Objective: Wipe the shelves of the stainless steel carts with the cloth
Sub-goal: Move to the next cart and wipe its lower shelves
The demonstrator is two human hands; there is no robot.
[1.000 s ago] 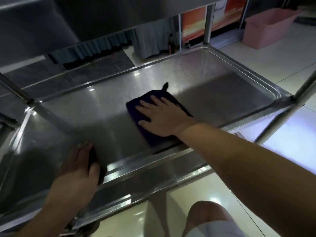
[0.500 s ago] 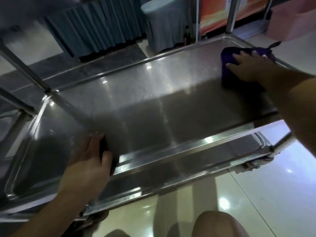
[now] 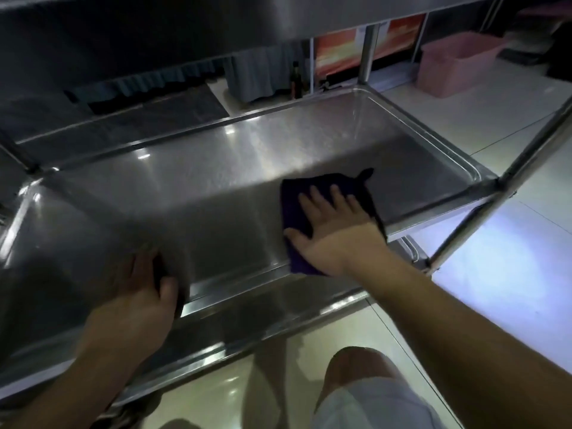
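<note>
A dark blue cloth point(image 3: 294, 209) lies flat on the middle shelf point(image 3: 216, 168) of a stainless steel cart, near the shelf's front rim, right of centre. My right hand point(image 3: 332, 230) presses down on the cloth with straight, spread fingers. My left hand point(image 3: 140, 292) grips the front rim of the same shelf at the left, thumb over the edge, fingers curled under it. A lower shelf point(image 3: 263, 314) shows beneath the front rim.
The cart's upper shelf point(image 3: 216, 23) hangs overhead. Upright posts stand at the right front point(image 3: 507, 187) and the back point(image 3: 366, 54). A pink plastic bin point(image 3: 455, 66) sits on the tiled floor at the far right. A bottle point(image 3: 296, 80) and draped furniture stand behind the cart.
My right hand slid the cloth from the shelf's far right corner back toward the front rim, right of centre. My left hand kept its grip on the rim.
</note>
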